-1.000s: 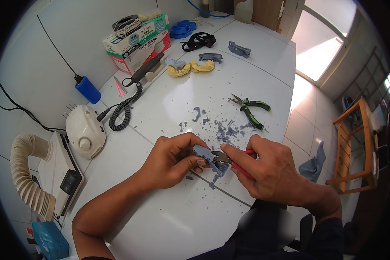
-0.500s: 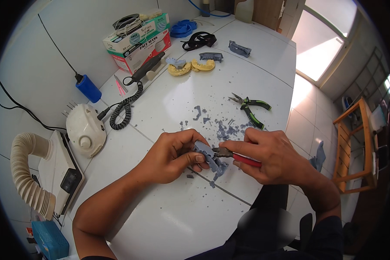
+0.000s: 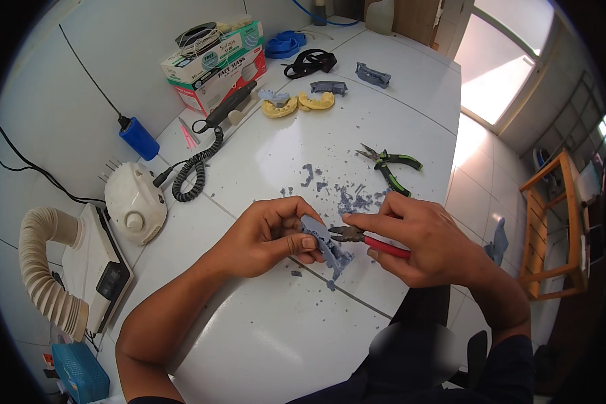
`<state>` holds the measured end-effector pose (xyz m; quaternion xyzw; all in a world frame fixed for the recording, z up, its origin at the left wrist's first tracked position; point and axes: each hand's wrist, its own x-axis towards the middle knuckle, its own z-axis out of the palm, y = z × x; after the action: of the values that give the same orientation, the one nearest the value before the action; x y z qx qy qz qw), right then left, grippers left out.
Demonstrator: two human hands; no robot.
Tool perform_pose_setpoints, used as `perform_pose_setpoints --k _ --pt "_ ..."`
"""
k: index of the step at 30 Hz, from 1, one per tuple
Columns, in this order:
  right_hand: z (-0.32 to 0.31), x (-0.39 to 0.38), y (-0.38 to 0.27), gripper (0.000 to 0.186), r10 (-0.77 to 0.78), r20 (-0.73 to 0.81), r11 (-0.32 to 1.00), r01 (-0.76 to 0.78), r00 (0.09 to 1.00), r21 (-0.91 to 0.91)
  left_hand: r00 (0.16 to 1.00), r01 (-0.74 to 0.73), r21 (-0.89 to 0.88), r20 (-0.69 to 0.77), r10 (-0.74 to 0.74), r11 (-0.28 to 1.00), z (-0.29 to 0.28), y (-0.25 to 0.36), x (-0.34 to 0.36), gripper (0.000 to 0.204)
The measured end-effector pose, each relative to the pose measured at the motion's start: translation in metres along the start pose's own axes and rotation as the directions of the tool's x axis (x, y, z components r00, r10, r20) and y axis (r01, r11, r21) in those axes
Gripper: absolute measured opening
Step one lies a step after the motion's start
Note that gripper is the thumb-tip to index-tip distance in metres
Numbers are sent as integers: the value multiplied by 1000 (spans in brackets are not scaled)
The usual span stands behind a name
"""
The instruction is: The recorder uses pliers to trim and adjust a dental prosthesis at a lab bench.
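Note:
Between the thumb and fingers of my left hand (image 3: 276, 232) is a jagged blue-grey dental mould piece (image 3: 322, 244), tilted with its broken end toward the lower right. My right hand (image 3: 424, 239) is wrapped round red-handled cutting pliers (image 3: 350, 234). Their jaws are slightly apart and reach the right edge of the mould piece; whether they touch it I cannot tell. Blue-grey crumbs (image 3: 353, 200) lie scattered on the white tiled table (image 3: 249, 350) beyond and around my hands.
Green-and-black pliers (image 3: 388, 165) lie beyond my right hand. Yellow dental casts (image 3: 316, 102) and more grey mould pieces (image 3: 373, 75) sit farther back. At the left stand a white handpiece control unit (image 3: 136, 205) and a ribbed hose (image 3: 40, 269). A wooden rack (image 3: 552, 229) stands right of the table.
The pliers' jaws have opened a little and my right hand has shifted slightly right. My left hand keeps its hold on the mould piece, almost unmoved.

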<state>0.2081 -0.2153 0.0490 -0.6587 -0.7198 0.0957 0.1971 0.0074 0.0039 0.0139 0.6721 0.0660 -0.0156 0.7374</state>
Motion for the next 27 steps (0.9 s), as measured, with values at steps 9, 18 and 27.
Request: perform_pose_setpoints --k 9,18,27 --pt "-18 -13 -35 47 362 -100 929 -349 927 127 970 -58 -14 -235 53 998 8 -1 3 16" --pt "-14 1 -43 49 329 -23 943 -329 944 -44 954 -112 89 -270 132 990 13 -8 0 14" --pt "-21 2 -31 46 375 143 917 -389 916 89 962 -115 110 -235 138 987 13 -12 0 14"
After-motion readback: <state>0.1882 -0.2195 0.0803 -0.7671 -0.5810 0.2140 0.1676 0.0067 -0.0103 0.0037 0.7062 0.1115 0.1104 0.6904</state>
